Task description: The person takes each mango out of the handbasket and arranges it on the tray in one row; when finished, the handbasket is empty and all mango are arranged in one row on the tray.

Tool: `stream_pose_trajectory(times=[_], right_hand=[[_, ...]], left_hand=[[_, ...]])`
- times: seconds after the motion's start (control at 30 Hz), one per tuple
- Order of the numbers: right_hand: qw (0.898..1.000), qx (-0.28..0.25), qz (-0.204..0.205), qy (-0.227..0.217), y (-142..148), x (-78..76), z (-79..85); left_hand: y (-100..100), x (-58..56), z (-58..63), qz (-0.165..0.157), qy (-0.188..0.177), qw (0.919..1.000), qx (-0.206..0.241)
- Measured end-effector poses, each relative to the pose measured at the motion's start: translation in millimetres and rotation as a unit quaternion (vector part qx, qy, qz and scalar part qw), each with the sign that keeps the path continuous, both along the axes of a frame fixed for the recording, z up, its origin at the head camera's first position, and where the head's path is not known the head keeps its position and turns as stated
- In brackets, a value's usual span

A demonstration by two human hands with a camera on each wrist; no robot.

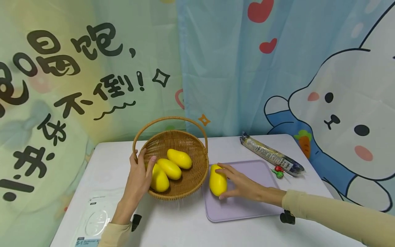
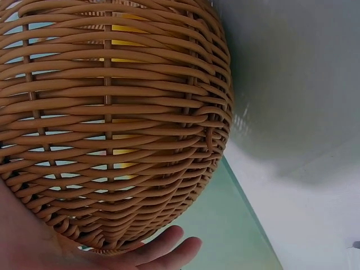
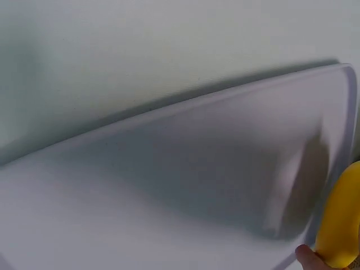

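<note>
Currently yellow fruit pinched in right hand, over tray; left hand grips basket.

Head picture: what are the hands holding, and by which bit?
The left hand holds the basket by its left rim; the right hand holds a yellow fruit by its near and far ends.

From my remote place I see a white table. Directly on it are a wicker basket, a lilac tray, a long shiny package, small red-and-green pieces beside that, and, at the left, a flat transparent package.
</note>
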State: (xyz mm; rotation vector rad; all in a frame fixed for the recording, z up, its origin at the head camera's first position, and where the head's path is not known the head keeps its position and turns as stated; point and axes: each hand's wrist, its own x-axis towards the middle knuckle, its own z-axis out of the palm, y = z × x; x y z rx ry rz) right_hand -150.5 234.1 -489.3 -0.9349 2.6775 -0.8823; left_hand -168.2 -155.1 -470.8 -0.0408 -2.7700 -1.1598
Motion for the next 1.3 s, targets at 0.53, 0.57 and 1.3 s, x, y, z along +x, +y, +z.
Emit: stream_pose_trajectory(times=[0.53, 0.57, 1.3], right_hand=[[1.000, 0.016, 0.018, 0.001, -2.5, 0.8, -15.0], [1.000, 0.017, 0.017, -0.003, -2.4, 0.8, -14.7], [0.999, 0.027, -0.015, -0.029, 0.9, -0.6, -6.3]], left_hand=[[1.2, 2.2, 0.2, 0.006, 0.010, 0.9999, -0.005], [1.2, 2.3, 0.4, 0.006, 0.011, 0.9999, -0.004], [-0.6, 1.1, 0.3, 0.002, 0.008, 1.0000, -0.003]])
